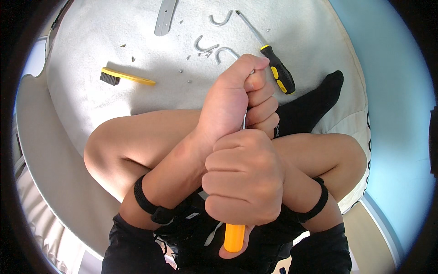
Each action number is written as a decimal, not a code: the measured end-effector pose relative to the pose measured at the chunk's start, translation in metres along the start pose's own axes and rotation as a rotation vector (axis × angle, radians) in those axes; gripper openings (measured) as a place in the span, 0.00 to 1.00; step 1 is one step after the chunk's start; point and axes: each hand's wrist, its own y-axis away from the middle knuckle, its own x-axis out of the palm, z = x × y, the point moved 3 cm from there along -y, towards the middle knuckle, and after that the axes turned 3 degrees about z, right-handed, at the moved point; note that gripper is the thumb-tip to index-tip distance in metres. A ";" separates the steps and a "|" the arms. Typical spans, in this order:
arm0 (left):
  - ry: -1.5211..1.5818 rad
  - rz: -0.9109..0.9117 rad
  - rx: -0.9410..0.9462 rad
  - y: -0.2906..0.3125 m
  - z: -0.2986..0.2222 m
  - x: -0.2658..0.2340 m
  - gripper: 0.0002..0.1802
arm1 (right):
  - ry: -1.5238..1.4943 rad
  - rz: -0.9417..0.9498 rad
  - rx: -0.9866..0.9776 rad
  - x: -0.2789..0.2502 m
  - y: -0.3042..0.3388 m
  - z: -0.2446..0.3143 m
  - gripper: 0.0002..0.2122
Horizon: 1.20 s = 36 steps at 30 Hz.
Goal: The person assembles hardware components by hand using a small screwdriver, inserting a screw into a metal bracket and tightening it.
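My right hand is wrapped in a fist around a tool with a yellow handle, whose end sticks out below the fist. A short piece of thin metal shaft shows between my two hands. The tool's tip is hidden, so its exact kind cannot be made out. Farther out, my left hand is closed, thumb on top, at the shaft's far end; what its fingers hold is mostly covered. Just beyond it lie curved metal hooks. A screwdriver with a black and yellow handle rests to its right.
A yellow-handled brush with dark bristles lies at the left on the pale, soft round surface. A flat metal strip with holes is at the far edge. Several small screws are scattered about. My crossed legs and black-socked foot surround my hands.
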 end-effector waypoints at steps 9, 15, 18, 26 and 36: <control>0.041 -0.125 -0.025 0.000 0.008 -0.001 0.24 | 0.015 0.000 -0.031 -0.006 -0.003 0.006 0.20; 0.029 0.039 0.020 0.004 0.001 0.005 0.23 | 0.077 0.099 -0.080 0.001 -0.002 0.008 0.17; 0.039 0.020 -0.022 0.007 -0.002 0.009 0.23 | 0.100 0.021 -0.074 0.005 -0.001 0.009 0.17; 0.039 -0.063 -0.108 0.003 0.004 0.002 0.23 | 0.087 0.000 -0.069 0.007 -0.002 0.010 0.18; -0.039 -0.047 -0.081 0.005 0.003 0.004 0.24 | 0.111 -0.003 -0.085 0.009 -0.002 0.010 0.18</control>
